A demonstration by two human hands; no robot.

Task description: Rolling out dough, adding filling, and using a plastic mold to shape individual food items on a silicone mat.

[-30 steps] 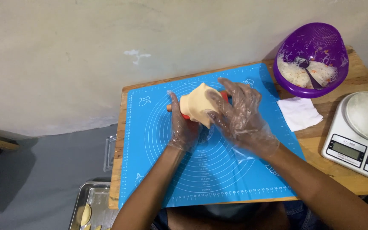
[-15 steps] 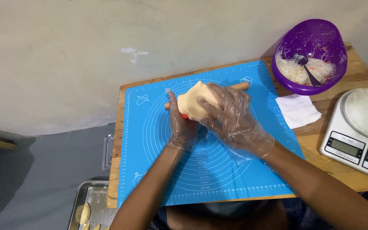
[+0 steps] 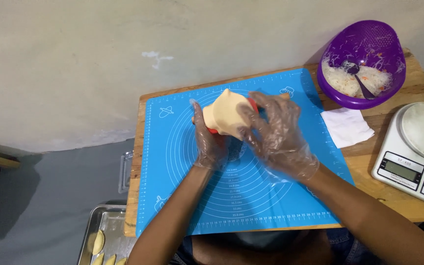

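Both my hands wear clear plastic gloves and meet above a blue silicone baking mat (image 3: 271,196) on a wooden table (image 3: 413,206). My left hand (image 3: 209,140) holds a red dumpling press (image 3: 213,130) from below and from the left. A round sheet of pale dough (image 3: 224,115) lies draped over the press. My right hand (image 3: 273,132) rests on the dough's right side, fingers curled over it. Most of the red press is hidden by dough and fingers.
A purple bowl (image 3: 364,61) of shredded white filling with a spoon stands at the back right. A white napkin (image 3: 347,126) lies beside the mat. A white kitchen scale (image 3: 418,154) sits at the right edge. A metal tray (image 3: 101,238) with shaped pastries stands lower left.
My right hand has shifted over the dough, pressing it onto the press, and the dough has turned slightly. My left hand keeps its hold.
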